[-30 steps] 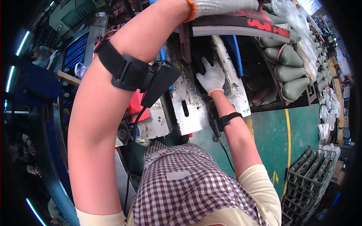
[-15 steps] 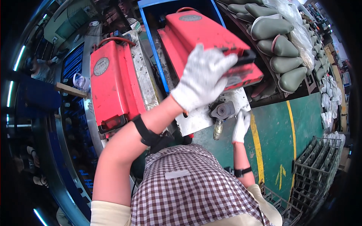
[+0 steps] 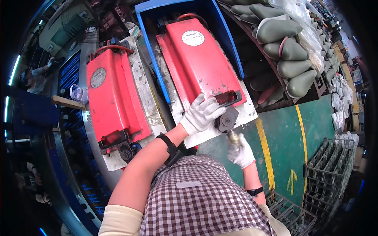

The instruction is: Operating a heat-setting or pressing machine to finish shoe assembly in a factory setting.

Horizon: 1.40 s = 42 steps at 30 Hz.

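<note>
My left hand (image 3: 201, 114), in a white glove, lies with fingers spread on the lower edge of the right red machine cover (image 3: 197, 59), just left of its black handle (image 3: 229, 97). The cover lies flat inside a blue frame (image 3: 146, 43). Below the handle sits a round black knob (image 3: 226, 120). My right hand (image 3: 241, 152), also gloved, is closed around a short metal lever (image 3: 233, 137) sticking down under that knob. A black band (image 3: 171, 148) wraps my left forearm.
A second red cover (image 3: 110, 98) lies to the left on a grey metal plate (image 3: 141, 94). Grey-green shoe forms (image 3: 287, 47) fill a rack at the right. Green floor with a yellow line (image 3: 264, 147) and dark wire crates (image 3: 328, 165) lie at the lower right.
My left arm, raised high a second ago, has come down with the red cover, which now lies flat. My right hand has left the metal plate and closed on the lever under the knob.
</note>
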Tool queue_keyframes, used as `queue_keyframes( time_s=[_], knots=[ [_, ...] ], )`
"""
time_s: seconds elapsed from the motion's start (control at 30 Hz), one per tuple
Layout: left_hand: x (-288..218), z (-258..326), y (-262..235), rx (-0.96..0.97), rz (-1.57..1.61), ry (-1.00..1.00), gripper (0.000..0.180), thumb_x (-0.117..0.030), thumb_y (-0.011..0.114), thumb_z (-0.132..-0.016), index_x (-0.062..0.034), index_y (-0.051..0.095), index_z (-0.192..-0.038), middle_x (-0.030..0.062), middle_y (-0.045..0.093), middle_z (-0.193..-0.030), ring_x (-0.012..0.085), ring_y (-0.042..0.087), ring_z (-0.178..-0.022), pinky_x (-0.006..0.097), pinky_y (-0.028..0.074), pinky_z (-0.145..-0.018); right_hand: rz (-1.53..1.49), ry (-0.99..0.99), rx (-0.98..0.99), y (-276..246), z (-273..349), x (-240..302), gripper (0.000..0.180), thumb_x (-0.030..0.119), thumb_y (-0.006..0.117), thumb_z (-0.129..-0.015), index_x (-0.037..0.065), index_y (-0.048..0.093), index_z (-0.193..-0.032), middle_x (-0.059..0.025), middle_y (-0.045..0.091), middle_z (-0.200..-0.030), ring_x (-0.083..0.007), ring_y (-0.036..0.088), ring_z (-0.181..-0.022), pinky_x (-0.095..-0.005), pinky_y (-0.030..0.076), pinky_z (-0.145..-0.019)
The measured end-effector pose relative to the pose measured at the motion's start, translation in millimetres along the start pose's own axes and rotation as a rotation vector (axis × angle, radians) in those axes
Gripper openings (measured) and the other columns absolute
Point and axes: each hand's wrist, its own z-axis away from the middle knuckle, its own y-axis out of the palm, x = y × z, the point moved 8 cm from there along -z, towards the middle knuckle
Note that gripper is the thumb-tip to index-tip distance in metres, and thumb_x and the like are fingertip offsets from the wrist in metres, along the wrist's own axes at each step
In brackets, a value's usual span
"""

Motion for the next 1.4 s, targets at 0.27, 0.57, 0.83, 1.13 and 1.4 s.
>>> queue_keyframes(
  time_s=[0.27, 0.57, 0.83, 1.13, 1.4],
  knots=[
    [0.1, 11.2, -11.7, -0.106, 0.103, 0.014, 0.055, -0.012, 0.068, -0.074, -0.0217, 0.062, -0.128, 0.0047, 0.066, -0.119, 0.0272, 0.065, -0.119, 0.058, 0.043, -0.108, 0.978, -0.637, -0.983, 0.1, 16.2, 105.0, 0.038, 0.037, 0.058, -0.107, 0.011, 0.065, -0.134, -0.0023, 0.064, -0.089, -0.0099, 0.059, -0.072, -0.0334, 0.051, -0.063],
    [37.8, 43.1, -120.4, 0.074, 0.234, -0.296, 0.033, -0.001, 0.068, -0.072, -0.0054, 0.069, -0.104, 0.0146, 0.068, -0.110, 0.0383, 0.064, -0.109, 0.048, 0.053, -0.095, 1.910, -1.280, -1.018, 81.5, 6.6, 110.3, 0.019, 0.017, 0.066, -0.097, 0.004, 0.074, -0.109, -0.0154, 0.071, -0.108, -0.0336, 0.067, -0.102, -0.0438, 0.052, -0.094],
    [67.9, 197.0, -279.8, 0.060, -0.212, -0.836, 0.017, -0.009, 0.072, -0.081, -0.0073, 0.071, -0.098, 0.0119, 0.069, -0.093, 0.0344, 0.065, -0.089, 0.047, 0.052, -0.085, 2.078, -0.831, -1.271, 92.3, -44.5, 117.0, 0.044, 0.047, 0.053, -0.099, 0.011, 0.076, -0.106, -0.0215, 0.074, -0.101, -0.0427, 0.071, -0.094, -0.0523, 0.055, -0.084],
    [107.1, 221.2, -235.3, 0.769, -0.152, -1.154, 0.049, -0.056, 0.071, -0.083, -0.0078, 0.078, -0.091, 0.0165, 0.075, -0.085, 0.0340, 0.074, -0.085, 0.048, 0.057, -0.074, 2.096, -0.514, -1.239, 84.2, -52.5, 128.6, 0.054, 0.054, 0.045, -0.098, 0.014, 0.073, -0.121, -0.0219, 0.071, -0.119, -0.0441, 0.068, -0.110, -0.0513, 0.052, -0.096],
    [117.2, 228.0, -230.5, 0.944, 0.035, -1.189, 0.059, -0.059, 0.067, -0.080, -0.0053, 0.079, -0.101, 0.0219, 0.076, -0.101, 0.0374, 0.075, -0.097, 0.047, 0.058, -0.089, 2.009, -0.648, -1.328, 80.2, -48.5, 130.1, 0.050, 0.053, 0.050, -0.097, 0.013, 0.075, -0.115, -0.0211, 0.072, -0.118, -0.0432, 0.069, -0.107, -0.0508, 0.054, -0.091]
  ],
)
